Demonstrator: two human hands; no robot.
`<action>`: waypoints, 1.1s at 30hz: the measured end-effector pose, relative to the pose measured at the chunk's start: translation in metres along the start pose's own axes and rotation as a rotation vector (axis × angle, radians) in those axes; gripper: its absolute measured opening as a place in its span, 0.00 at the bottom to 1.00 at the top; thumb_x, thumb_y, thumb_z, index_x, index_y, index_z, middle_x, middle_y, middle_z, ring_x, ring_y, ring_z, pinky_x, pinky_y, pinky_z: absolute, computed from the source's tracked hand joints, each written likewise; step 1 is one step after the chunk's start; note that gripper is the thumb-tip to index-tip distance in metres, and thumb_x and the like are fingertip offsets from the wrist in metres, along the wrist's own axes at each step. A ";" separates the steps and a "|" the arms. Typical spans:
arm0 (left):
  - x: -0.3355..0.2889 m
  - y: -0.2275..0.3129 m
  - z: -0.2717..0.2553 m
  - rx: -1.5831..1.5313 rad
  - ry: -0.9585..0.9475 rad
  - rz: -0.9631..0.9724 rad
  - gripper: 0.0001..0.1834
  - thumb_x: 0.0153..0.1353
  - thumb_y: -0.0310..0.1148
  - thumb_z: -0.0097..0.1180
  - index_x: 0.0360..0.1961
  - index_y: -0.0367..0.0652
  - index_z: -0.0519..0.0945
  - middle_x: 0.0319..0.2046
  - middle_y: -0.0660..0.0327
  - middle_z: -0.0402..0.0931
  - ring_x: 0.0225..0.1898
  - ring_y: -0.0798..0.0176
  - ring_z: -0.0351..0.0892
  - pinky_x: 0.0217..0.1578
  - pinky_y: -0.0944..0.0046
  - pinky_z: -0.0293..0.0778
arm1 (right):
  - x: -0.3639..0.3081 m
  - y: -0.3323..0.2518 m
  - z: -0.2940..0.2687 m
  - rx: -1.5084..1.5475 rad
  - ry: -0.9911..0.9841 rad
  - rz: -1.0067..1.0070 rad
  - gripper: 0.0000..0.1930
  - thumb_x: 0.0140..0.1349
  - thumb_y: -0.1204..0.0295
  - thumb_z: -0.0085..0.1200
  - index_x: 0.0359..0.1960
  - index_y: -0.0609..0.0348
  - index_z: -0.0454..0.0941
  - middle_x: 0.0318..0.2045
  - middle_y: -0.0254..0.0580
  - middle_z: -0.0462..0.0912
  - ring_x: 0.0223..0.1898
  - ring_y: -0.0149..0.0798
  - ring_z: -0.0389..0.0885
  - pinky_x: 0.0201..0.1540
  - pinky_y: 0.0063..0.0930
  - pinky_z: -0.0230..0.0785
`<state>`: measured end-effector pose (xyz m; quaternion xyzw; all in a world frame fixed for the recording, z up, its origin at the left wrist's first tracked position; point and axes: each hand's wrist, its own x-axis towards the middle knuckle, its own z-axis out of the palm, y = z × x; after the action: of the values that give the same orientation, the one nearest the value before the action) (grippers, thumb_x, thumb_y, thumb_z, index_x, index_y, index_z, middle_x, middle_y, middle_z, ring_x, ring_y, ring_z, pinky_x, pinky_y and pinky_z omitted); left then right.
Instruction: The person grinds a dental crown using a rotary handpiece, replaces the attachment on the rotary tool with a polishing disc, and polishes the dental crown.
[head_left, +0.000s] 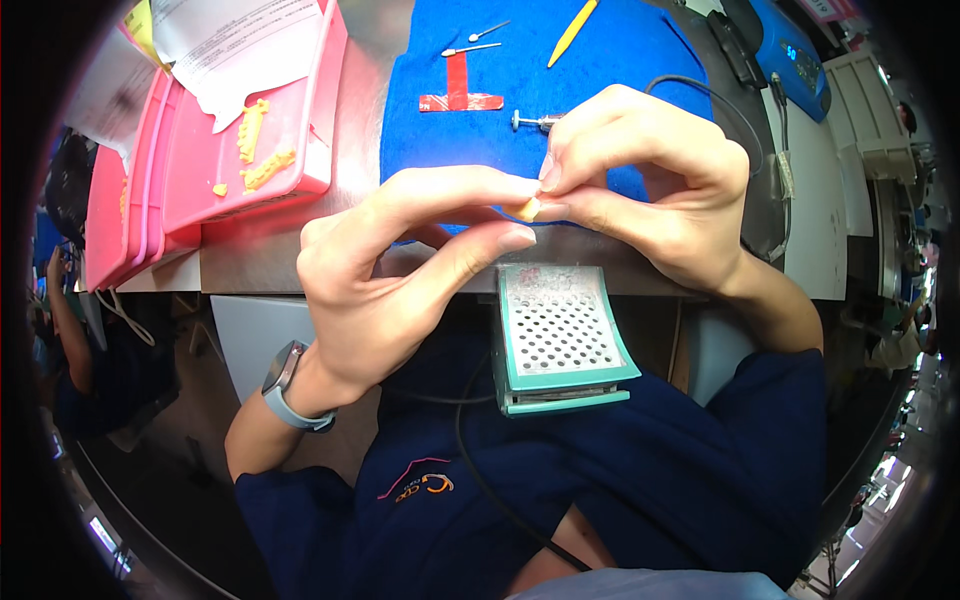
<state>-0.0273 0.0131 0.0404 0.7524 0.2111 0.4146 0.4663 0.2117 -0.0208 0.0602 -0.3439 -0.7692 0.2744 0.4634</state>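
Note:
Close together above the table's front edge, both my hands meet at a small yellowish, tooth-like piece [528, 210]. My right hand [660, 185] pinches it between thumb and forefinger from the right. From the left, the curled fingers and thumb of my left hand [385, 260] close around its other side; the fingertips partly hide it. Behind my right fingers, a slim metal handpiece [530, 122] lies on the blue cloth [425, 140], its body mostly covered by that hand. Two small burs, one of them a white-tipped bur [470, 49], rest farther back near crossed red tape [460, 102].
At left, a pink tray [325, 165] contains yellow toothed strips [268, 170] and printed paper [255, 50]. A teal-framed perforated box [565, 335] juts from the table edge below my hands. A yellow pencil-like stick [572, 33], a black cable [735, 115] and a blue display unit [795, 60] are at back right.

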 end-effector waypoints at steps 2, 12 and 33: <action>-0.001 -0.003 0.000 -0.006 0.003 0.025 0.17 0.57 0.12 0.67 0.48 0.33 0.82 0.41 0.52 0.86 0.41 0.63 0.88 0.43 0.68 0.85 | 0.001 -0.003 0.002 -0.055 0.002 -0.057 0.13 0.49 0.90 0.68 0.37 0.68 0.85 0.37 0.50 0.85 0.38 0.39 0.85 0.43 0.30 0.78; -0.005 -0.005 -0.002 -0.010 -0.001 -0.009 0.17 0.56 0.10 0.66 0.47 0.31 0.83 0.43 0.50 0.86 0.42 0.60 0.88 0.45 0.66 0.84 | -0.001 -0.003 0.007 -0.369 0.067 -0.352 0.18 0.45 0.87 0.72 0.41 0.68 0.86 0.37 0.51 0.84 0.34 0.39 0.86 0.37 0.28 0.81; 0.004 -0.013 0.002 0.114 0.096 0.205 0.15 0.55 0.10 0.67 0.42 0.34 0.82 0.44 0.49 0.84 0.46 0.63 0.85 0.40 0.69 0.82 | -0.005 -0.014 0.021 -0.047 0.063 0.000 0.13 0.51 0.88 0.69 0.40 0.71 0.86 0.40 0.54 0.87 0.43 0.44 0.87 0.48 0.31 0.80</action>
<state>-0.0230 0.0210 0.0306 0.7745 0.1785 0.4830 0.3674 0.1901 -0.0355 0.0591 -0.3633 -0.7602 0.2455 0.4794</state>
